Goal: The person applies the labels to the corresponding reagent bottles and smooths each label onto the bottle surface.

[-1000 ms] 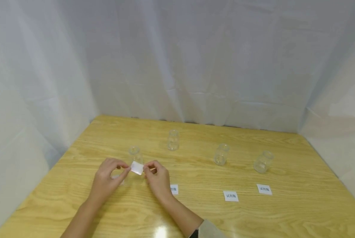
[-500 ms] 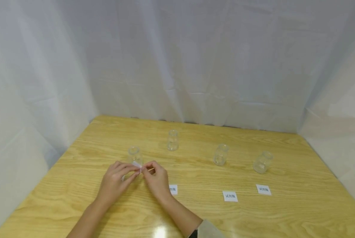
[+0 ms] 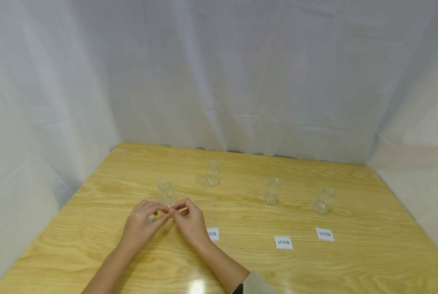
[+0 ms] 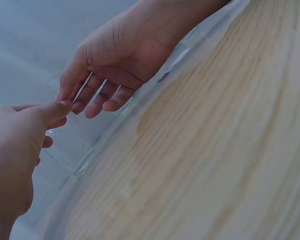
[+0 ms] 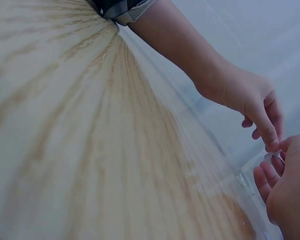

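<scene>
In the head view, the left hand (image 3: 139, 223) and right hand (image 3: 192, 223) meet tip to tip over the left part of the wooden tabletop (image 3: 351, 269), fingers and thumbs pinched closed; what they hold is almost hidden there. Just beyond them stands a clear glass jar (image 3: 165, 192); three more jars (image 3: 272, 191) stand towards the far edge and the right edge. Lettered white cards (image 3: 283, 242) lie nearer the near edge.

In the left wrist view, both thumbs touch at their tips, and the right hand's other fingers are loosely bent.

In the right wrist view, a small pale piece (image 5: 271, 156) shows between the pinched fingertips, above the tabletop; its shape is too small to tell.
</scene>
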Demonstrator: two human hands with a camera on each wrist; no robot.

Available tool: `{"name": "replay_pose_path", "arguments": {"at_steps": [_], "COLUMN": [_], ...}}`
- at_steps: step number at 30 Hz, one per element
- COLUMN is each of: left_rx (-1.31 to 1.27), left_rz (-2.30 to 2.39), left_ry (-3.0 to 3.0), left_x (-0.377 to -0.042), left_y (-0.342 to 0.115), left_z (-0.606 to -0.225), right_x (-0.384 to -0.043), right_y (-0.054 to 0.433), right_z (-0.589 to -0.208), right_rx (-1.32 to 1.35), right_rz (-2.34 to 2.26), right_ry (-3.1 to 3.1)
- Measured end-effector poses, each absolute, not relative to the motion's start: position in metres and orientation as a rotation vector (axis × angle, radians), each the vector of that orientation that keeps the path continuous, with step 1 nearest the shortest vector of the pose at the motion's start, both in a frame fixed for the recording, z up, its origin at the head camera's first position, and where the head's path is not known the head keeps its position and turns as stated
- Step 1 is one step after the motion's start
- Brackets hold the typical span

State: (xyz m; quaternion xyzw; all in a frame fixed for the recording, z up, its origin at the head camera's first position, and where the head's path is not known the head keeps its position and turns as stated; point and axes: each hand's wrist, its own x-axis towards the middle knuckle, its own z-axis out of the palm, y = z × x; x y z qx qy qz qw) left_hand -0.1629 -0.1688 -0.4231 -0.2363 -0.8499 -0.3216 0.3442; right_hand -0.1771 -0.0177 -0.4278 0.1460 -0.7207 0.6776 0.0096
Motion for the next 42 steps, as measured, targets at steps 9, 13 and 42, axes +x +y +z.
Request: {"name": "replay_pose_path", "arguments": {"at_steps": [9,13,42], "left_rx": [-0.401,-0.369,-0.149], "left_rz": [-1.072,-1.096,-1.072], "left_ry": [-2.358,-2.375,-2.412], "left_x": [-0.159,-0.159,-0.164], "left_y": [-0.170,-0.172,-0.179], "left_z": [-0.422,-0.421,-0.420], "right_x": [-0.177,-0.177,-0.190], "right_y": [-0.018,-0.018,-0.022], "right_z": [-0.427,-0.426,-0.424], "right_rx": [0.515,0.467,0.442], "right_rz": [2.002,1.943,1.656], "right_ry": [-2.298,-2.286,-2.373]}}
